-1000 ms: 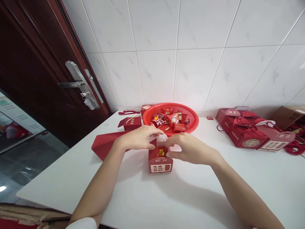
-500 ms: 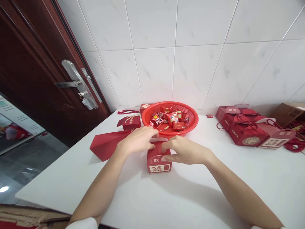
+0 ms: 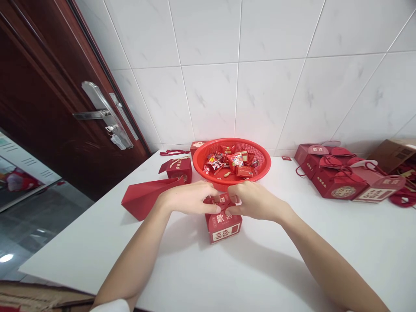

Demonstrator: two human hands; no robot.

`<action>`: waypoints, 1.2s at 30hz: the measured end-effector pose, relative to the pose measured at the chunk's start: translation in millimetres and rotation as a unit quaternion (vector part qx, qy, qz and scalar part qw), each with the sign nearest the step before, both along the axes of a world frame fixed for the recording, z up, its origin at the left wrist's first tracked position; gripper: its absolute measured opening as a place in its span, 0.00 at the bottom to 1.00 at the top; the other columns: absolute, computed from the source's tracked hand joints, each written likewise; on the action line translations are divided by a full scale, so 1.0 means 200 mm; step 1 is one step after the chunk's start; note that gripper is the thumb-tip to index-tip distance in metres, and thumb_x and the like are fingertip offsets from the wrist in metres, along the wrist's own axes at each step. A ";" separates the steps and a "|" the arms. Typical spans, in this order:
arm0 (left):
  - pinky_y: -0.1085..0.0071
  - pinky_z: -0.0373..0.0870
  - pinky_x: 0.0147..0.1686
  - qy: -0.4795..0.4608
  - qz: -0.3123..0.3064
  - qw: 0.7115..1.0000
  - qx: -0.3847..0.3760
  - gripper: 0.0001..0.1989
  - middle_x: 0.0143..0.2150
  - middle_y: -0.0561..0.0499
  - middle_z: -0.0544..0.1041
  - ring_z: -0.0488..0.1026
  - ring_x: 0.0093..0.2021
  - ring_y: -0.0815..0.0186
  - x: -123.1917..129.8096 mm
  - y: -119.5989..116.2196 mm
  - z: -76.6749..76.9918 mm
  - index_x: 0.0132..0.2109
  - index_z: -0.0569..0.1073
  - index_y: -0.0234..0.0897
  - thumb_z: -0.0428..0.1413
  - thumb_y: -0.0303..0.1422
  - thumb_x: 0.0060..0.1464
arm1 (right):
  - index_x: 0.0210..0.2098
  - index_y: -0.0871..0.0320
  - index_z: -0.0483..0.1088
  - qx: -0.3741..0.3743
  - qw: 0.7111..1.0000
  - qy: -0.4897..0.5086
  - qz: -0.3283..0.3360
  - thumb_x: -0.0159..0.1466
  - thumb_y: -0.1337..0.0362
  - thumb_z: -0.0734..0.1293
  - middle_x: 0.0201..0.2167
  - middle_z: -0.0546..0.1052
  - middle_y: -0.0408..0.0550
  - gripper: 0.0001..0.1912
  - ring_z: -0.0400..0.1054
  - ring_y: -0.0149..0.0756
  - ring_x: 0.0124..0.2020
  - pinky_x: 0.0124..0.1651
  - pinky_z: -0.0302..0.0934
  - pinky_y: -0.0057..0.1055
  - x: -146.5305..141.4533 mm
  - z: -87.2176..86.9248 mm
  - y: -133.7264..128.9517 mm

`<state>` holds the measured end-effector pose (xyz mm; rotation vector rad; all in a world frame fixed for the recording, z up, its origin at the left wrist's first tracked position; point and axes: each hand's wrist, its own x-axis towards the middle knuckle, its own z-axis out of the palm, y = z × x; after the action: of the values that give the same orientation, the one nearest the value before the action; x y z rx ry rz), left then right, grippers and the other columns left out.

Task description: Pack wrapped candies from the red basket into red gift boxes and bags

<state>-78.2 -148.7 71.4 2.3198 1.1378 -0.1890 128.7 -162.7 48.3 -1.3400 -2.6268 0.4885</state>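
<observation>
A small red gift box (image 3: pixel 224 229) with gold lettering and a cream label stands on the white table in front of me, turned slightly. My left hand (image 3: pixel 193 198) grips its top from the left, the thumb against the front flap and the fingers curled behind. From the right, my right hand (image 3: pixel 251 200) pinches the same top in a like way, its thumb near the other thumb. The flaps lean toward each other, partly hidden by my fingers. Just behind stands a red plastic basket (image 3: pixel 264 162) holding wrapped sweets (image 3: pixel 236 160).
Left of my hands lie a red folded carton (image 3: pixel 143 197) and a smaller red box (image 3: pixel 180 169). Several finished-looking red boxes (image 3: pixel 338 180) crowd the right, beside a brown cardboard box (image 3: pixel 391 154). A red ribbon (image 3: pixel 174 152) lies near the tiled wall; a door (image 3: pixel 42 65) is at left.
The box has turned a little and shifted slightly right and nearer to me. Its lettered front flap has come up, and both thumbs have moved together onto it.
</observation>
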 end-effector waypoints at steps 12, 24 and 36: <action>0.69 0.62 0.30 0.007 0.033 0.999 0.012 0.09 0.38 0.50 0.72 0.71 0.39 0.60 0.14 -0.04 -0.06 0.36 0.67 0.39 0.58 0.38 0.54 | 0.33 0.56 0.66 -0.031 0.993 -0.112 -0.023 0.60 0.56 0.73 0.30 0.75 0.45 0.14 0.69 0.36 0.28 0.26 0.48 0.31 0.03 0.04 -0.09; 0.68 0.65 0.35 -0.023 0.052 0.998 0.015 0.10 0.40 0.50 0.72 0.71 0.42 0.59 0.16 -0.04 -0.11 0.34 0.65 0.39 0.58 0.39 0.55 | 0.47 0.63 0.70 0.026 0.987 -0.155 -0.037 0.61 0.54 0.71 0.39 0.77 0.56 0.22 0.74 0.46 0.35 0.28 0.52 0.34 -0.08 -0.04 -0.21; 0.67 0.67 0.53 -0.049 -0.042 0.998 0.002 0.29 0.69 0.45 0.64 0.65 0.64 0.52 0.10 -0.03 -0.04 0.64 0.68 0.43 0.53 0.51 0.62 | 0.47 0.56 0.70 0.006 0.969 -0.146 -0.199 0.62 0.52 0.67 0.38 0.77 0.52 0.19 0.73 0.43 0.34 0.32 0.51 0.32 0.43 -0.03 -0.32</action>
<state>-58.6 -154.7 62.8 2.3556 0.9953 -0.1018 215.6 -227.2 43.1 -2.0047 -2.4566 0.2293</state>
